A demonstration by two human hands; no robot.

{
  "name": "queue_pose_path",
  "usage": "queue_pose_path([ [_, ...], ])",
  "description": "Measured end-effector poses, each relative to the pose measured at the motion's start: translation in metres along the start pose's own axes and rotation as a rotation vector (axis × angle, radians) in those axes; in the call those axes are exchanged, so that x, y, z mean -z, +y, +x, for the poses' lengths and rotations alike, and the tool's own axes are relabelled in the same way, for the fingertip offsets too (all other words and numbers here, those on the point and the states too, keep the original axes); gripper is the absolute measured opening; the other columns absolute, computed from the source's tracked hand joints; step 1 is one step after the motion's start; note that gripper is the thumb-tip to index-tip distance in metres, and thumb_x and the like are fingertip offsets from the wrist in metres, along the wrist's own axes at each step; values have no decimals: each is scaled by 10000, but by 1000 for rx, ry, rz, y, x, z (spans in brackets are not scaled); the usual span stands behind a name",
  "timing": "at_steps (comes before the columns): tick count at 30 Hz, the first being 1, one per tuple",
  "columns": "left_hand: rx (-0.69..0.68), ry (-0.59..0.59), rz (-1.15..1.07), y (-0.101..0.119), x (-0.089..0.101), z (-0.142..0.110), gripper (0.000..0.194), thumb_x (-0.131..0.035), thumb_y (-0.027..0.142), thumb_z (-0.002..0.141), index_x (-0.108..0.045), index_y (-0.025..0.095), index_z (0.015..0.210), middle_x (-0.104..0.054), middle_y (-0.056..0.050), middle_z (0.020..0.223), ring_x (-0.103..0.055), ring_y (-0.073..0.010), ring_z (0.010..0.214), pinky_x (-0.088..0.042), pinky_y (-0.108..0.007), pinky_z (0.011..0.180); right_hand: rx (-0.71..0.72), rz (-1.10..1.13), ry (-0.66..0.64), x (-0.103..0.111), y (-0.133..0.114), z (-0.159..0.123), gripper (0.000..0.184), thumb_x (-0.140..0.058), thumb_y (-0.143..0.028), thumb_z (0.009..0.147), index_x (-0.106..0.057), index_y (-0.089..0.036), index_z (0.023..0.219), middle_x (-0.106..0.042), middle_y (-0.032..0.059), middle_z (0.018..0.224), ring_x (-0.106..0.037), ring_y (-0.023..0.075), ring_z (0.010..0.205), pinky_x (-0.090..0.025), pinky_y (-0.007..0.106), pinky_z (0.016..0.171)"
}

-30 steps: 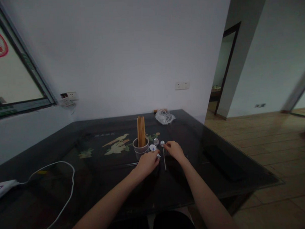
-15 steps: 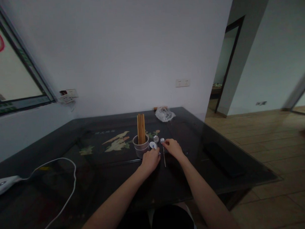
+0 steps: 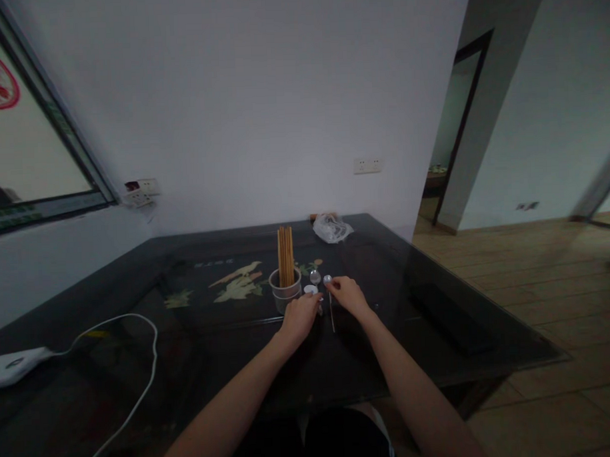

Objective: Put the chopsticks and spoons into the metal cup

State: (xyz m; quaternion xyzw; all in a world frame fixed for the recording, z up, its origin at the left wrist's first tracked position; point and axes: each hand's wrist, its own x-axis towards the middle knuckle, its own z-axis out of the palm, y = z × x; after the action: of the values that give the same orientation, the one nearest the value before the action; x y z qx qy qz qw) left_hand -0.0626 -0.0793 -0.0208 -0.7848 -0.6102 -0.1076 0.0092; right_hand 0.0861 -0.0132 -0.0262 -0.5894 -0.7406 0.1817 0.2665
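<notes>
My left hand [image 3: 299,314] is curled, fingers together, pinching a white spoon [image 3: 310,289] whose bowl sits at one o'clock from my knuckles. My right hand [image 3: 349,295] pinches a long spoon [image 3: 327,280] at its neck, thumb against finger, its thin handle pointing to six o'clock. Another spoon [image 3: 315,277] lies on the dark counter [image 3: 200,365] at nine o'clock from the long one's bowl. At eleven o'clock from my left hand stands a cup [image 3: 286,293] of upright chopsticks [image 3: 285,256].
</notes>
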Motion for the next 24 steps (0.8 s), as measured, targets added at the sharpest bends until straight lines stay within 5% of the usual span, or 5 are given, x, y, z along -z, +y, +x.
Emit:
queue_pose_path([
  [6,-69,88,-81,0,4,-2,334,-323,288,954,-537,281,1210,-672,-46,1030,-645,-183,915,-479,-272,772,10,143,-75,-2,3,5,297,-519,-326,837,-686,-162,655,-676,53,656,-610,141,626,-380,202,561],
  [12,-116,111,-104,5,12,-9,388,-350,271,948,-444,305,1323,-650,-44,1060,-632,-150,895,-466,-224,745,-63,581,-237,-3,4,7,339,-505,-344,846,-640,-113,637,-641,43,570,-553,110,466,-415,189,445],
  [24,-214,119,-199,6,16,-12,441,-408,162,887,-462,295,1303,-580,-13,1208,-584,-146,1021,-458,-233,863,-78,905,-219,5,2,1,347,-655,-465,660,-631,-119,652,-570,0,547,-498,87,494,-385,186,457],
])
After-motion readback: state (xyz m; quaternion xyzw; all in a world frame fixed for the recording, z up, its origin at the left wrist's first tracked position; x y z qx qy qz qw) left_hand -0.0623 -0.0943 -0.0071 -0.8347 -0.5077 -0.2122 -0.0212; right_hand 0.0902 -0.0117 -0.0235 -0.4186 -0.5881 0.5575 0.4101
